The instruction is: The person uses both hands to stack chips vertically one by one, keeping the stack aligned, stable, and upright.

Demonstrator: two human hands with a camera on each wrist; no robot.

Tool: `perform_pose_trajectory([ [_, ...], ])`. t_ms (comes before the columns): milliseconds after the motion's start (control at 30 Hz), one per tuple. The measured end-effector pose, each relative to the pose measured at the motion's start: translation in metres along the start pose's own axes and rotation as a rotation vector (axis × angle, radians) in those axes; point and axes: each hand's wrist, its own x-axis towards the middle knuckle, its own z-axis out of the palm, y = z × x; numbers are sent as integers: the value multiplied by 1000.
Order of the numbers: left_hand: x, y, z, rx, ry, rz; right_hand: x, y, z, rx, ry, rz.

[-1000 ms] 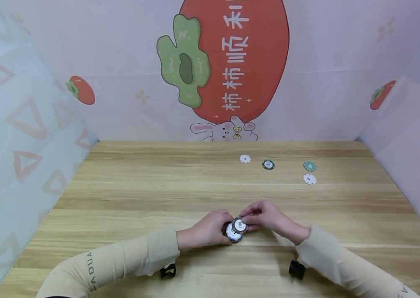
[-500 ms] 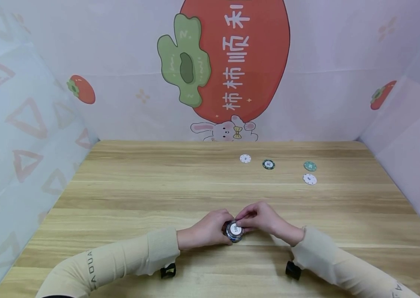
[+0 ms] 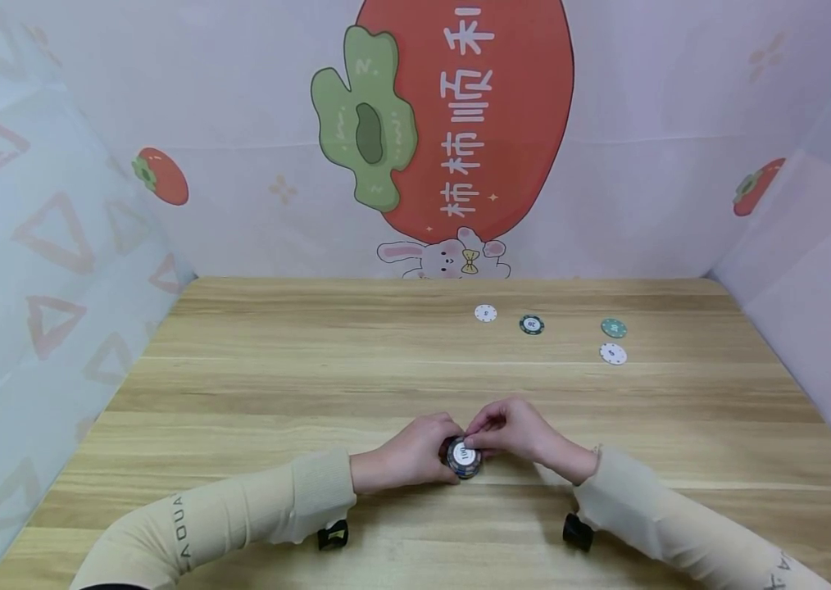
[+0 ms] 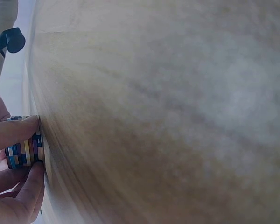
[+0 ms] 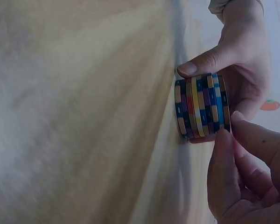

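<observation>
A short stack of poker chips with striped, multicoloured edges stands on the wooden table, close to its near middle. My left hand grips the stack from the left, thumb and fingers on its sides. On top lies a dark-rimmed poker chip with a white centre reading 100, lined up with the stack below. From the right, my right hand pinches this top chip at its edge between thumb and fingers. In the left wrist view, the fingers hide part of the stack's side.
Farther back on the table lie single chips: a white one, a dark-rimmed one, a green one and another white one. Printed cloth walls enclose the back and sides.
My right hand has moved slightly left and toward me, bringing the 100 chip from overhanging the stack to squarely on top of it. My left hand has stayed around the stack.
</observation>
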Motion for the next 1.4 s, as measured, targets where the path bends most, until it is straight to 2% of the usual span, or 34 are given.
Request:
perform_pose_trajectory([
  [233,0,0,0,-15,-3,-12,16,-8,-10,-257,33,-52],
  [467,0,-1,0,-11,-9,-15,41,-18,-19,-552,144,-106],
  [700,0,0,-1,-9,1,2,67,-21,-29,-781,180,-169],
  [833,0,1,-1,-5,-2,-1,80,-20,-37,-832,141,-196],
  [967,0,2,-2,-9,-11,-11,92,-18,-44,-874,97,-170],
  [1233,-1,2,-5,-16,-21,-21,112,-11,-59,-888,77,-90],
  [1400,0,2,-6,-14,-25,-27,121,-7,-70,-876,71,-11],
])
